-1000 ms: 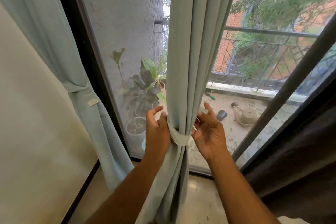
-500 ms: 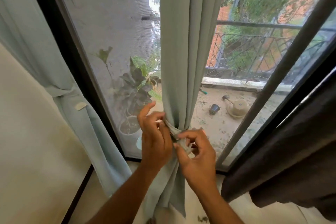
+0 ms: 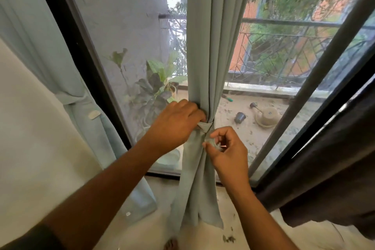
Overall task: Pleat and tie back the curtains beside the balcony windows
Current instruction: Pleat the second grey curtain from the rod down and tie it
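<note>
A pale grey-green curtain (image 3: 213, 46) hangs gathered in pleats in front of the balcony window. A matching tie-back band (image 3: 206, 127) wraps it at waist height. My left hand (image 3: 174, 126) grips the curtain and the band's left side, fingers curled into the folds. My right hand (image 3: 225, 148) is just below and right of the band, pinching its loose end between thumb and fingers. A second curtain (image 3: 36, 36) of the same colour hangs at the left wall, tied by its own band (image 3: 70, 98).
A dark window frame (image 3: 81, 63) stands between the two curtains. A dark curtain (image 3: 334, 158) hangs at the right. Beyond the glass lie potted plants (image 3: 156, 89), a small pot (image 3: 240, 117) and a railing (image 3: 294, 24). My bare toes (image 3: 171, 244) show on the floor.
My left hand shifted from beside the band to gripping the gathered folds at it. My right hand dropped slightly lower, still pinching the band's end. The view moved a little.
</note>
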